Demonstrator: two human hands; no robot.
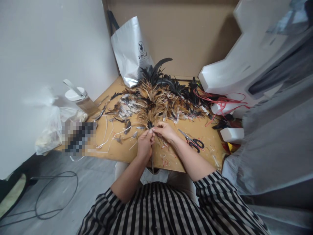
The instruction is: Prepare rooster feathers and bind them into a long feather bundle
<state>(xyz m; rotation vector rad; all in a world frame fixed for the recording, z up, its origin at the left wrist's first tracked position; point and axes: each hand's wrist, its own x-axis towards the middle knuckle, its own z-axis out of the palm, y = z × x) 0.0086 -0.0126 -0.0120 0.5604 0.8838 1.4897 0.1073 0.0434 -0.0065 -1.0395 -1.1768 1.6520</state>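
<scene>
Lengthwise outward from hands (144,142) (166,131), feathers (150,119).

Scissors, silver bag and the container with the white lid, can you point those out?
Scissors (191,141), head view: around the pivot, where blades meet handles.
Silver bag (130,50), head view: front panel, left of the logo.
Container (87,106), head view: its side, below the white lid.

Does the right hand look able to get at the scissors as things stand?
Probably yes: the scissors lie uncovered beside the right forearm, though the right hand is busy at the feathers.
</scene>
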